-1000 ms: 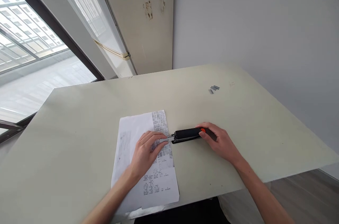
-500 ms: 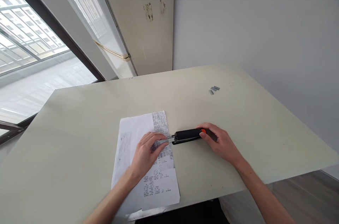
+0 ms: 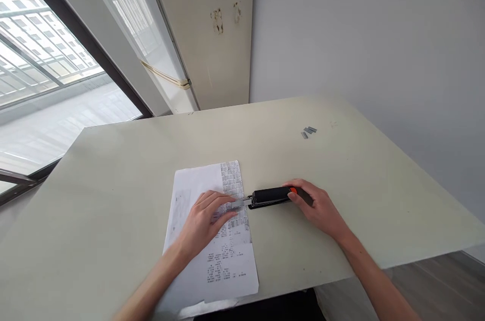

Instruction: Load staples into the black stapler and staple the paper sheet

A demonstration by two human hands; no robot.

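My right hand (image 3: 316, 205) is wrapped around the rear of a black stapler (image 3: 271, 195) with an orange mark near its back end. The stapler lies on its side of the table, its front pointing left toward the paper. A grey metal piece (image 3: 238, 203), perhaps the staple tray, sticks out of that front end over the paper's right edge. Around its outer end are the thumb and fingertips of my left hand (image 3: 202, 220), spread apart with a gap showing. Underneath lies a sheet of printed paper (image 3: 231, 273), partly covered by my left hand and forearm.
Several small grey staple strips (image 3: 308, 132) lie farther back on the pale table (image 3: 125, 184). A cabinet or fridge with a handle (image 3: 166, 76) stands beyond the far edge, beside a grey wall (image 3: 341, 33). A window is at the left.
My left thumb and fingers have spread wider and drawn slightly left, baring more of the grey metal piece. My right hand keeps its hold on the stapler. The view has shifted slightly.
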